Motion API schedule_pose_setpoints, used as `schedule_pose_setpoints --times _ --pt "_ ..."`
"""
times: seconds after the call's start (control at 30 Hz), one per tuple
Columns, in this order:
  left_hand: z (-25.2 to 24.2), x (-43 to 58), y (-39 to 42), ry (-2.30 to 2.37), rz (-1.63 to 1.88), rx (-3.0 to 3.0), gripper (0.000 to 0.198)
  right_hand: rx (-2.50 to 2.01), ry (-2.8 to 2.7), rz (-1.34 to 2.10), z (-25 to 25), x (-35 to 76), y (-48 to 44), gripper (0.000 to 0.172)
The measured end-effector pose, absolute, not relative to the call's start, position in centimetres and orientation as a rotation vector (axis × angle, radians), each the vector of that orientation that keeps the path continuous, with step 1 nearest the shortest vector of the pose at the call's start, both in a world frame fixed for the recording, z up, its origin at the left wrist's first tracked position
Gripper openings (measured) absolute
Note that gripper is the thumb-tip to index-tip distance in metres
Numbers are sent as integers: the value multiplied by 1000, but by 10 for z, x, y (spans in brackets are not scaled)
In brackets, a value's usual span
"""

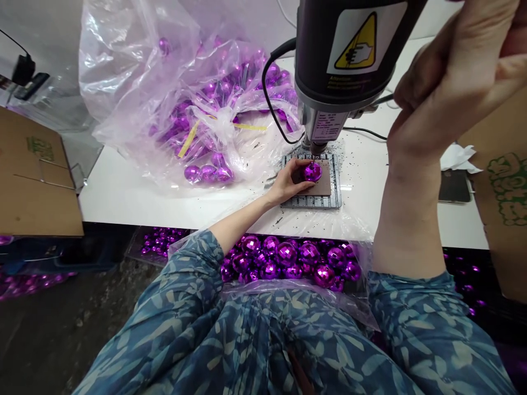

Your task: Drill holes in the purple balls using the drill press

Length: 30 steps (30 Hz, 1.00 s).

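A shiny purple ball sits under the chuck of a black drill press. Thumb and fingers of my left hand hold the ball from its left side. Beneath it lies a brown board on the grey slotted base plate. The drill bit reaches the top of the ball; whether it has gone in is too small to tell. My right hand is raised at the right of the drill, its fingers curled; what they grip, if anything, is hidden.
A clear plastic bag of purple balls covers the back left of the white table. More purple balls lie below the front edge. Cardboard boxes flank the table. A dark phone lies right.
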State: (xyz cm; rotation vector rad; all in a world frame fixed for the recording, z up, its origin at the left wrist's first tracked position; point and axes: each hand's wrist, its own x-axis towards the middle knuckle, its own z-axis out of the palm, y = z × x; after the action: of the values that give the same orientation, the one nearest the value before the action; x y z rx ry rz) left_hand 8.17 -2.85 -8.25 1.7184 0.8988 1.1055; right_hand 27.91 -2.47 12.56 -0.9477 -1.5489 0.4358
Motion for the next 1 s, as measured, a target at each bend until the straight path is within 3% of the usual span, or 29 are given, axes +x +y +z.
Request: schedule_pose_setpoints --times 0.3,0.53,0.87,1.0 --pt "-98 79 -24 849 1109 1917 67 -799 -1309 124 98 264 -46 58" --pt "-101 79 -22 835 1117 1959 66 -589 -1197 94 83 257 -43 44" --pt "-102 81 -21 806 1153 1866 68 -651 -1212 5 45 264 -30 54" --pt "-101 80 -22 796 1134 1868 67 -677 -1204 5 65 260 -39 58"
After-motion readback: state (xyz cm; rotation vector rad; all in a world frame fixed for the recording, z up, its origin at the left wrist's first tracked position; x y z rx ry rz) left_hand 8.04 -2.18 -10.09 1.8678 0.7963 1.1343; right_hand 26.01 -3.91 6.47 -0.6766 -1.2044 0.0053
